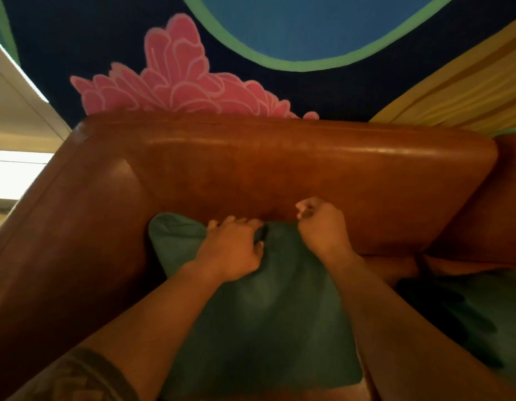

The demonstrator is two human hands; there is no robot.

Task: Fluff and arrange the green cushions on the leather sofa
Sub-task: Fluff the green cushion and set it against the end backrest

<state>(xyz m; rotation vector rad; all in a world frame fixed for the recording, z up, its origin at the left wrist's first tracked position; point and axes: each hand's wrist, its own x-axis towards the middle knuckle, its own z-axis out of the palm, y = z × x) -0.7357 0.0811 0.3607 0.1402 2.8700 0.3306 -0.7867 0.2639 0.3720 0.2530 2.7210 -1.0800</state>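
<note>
Leaning against the brown leather sofa's backrest [279,169], the square green fabric cushion [251,314] has its top edge gripped by the left hand [233,250]; the right hand [320,224] is curled at that edge. No writing is legible.

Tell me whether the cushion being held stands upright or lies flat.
Propped upright: the cushion leans on the sofa backrest, both hands, left and right, gripping its top edge.

Two green cushions [251,308] [482,314], one leather sofa [279,169], two hands [233,250] [323,224]
</note>
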